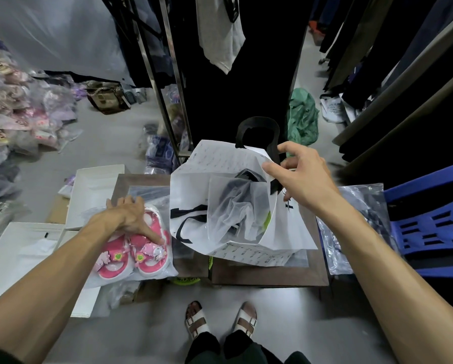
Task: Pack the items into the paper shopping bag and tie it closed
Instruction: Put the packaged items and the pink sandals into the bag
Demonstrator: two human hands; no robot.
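A white paper shopping bag (288, 224) with black ribbon handles (258, 127) stands open on a small brown table (270, 274). Inside it lies a clear plastic packet of dark items (239, 206). My right hand (298, 174) pinches the bag's far right rim and holds it open. To the left, a clear packet with pink children's sandals (130, 250) lies at the table's left edge. My left hand (130, 216) rests on top of that packet, fingers spread over it and thumb pressing on the sandals.
White open boxes (94, 190) lie on the floor at left. A blue plastic chair (435, 219) stands at right with clear packets (356, 227) beside it. Clothes racks (172, 74) and hanging dark garments fill the back. Packaged goods pile up at far left. My sandalled feet are below.
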